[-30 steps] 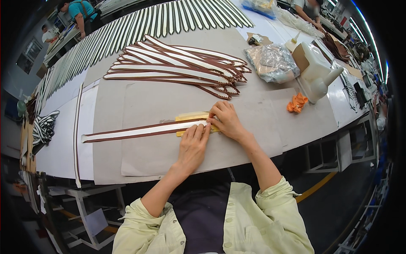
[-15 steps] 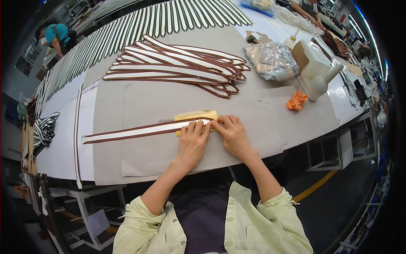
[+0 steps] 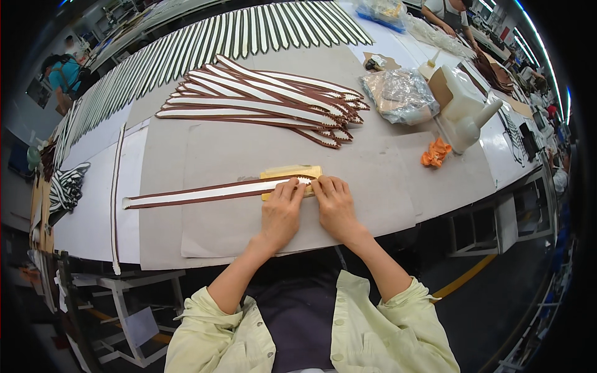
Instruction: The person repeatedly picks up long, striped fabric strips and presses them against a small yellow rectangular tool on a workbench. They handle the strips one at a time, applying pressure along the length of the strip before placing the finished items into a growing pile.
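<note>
head view — hands at a tooth-ended, brown-edged white strip

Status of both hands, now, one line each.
Left hand: fingers curled, tips on the brown-and-white strip near its right end; pinching or just pressing, cannot be told.
Right hand: fingers curled, tips at that same end; whether it grips cannot be told.

Sheet-covered worktable; brown-edged strip, yellow block; strip pile; orange wad; spouted bottle.
</note>
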A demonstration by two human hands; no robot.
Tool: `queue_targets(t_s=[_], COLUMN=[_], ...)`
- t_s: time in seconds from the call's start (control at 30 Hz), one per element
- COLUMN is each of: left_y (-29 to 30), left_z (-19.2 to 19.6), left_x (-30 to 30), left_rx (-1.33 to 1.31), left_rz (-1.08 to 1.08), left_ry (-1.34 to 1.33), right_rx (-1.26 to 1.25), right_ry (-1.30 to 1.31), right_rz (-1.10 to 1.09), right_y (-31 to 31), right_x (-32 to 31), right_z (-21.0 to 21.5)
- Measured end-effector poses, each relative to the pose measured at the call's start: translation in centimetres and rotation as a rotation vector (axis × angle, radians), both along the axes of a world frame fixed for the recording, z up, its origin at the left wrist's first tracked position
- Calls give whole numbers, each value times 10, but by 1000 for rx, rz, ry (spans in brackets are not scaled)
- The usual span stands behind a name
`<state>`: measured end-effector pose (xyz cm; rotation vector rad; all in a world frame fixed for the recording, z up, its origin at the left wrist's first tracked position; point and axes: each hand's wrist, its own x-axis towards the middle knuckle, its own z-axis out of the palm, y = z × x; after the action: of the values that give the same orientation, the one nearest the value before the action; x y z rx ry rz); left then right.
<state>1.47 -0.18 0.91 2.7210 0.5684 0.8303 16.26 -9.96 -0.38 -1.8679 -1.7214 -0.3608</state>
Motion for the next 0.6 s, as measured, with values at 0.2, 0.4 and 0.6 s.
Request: queue_targets(t_s=[0.2,0.4,0.6], left_y=[5,7,6], left_z=[0,-3,0], left_x=[4,7,8], left_rx=[38,76,115], left_rz=[38,30,23], left_ry=[54,51,71], right_rx=[4,-12,-9], right_ry=[-24,-32,-13], right_rz=[6,0,-4], right_y=[0,-1,-1], right_x=[-2,-2,-1], right_z=[2,1,1])
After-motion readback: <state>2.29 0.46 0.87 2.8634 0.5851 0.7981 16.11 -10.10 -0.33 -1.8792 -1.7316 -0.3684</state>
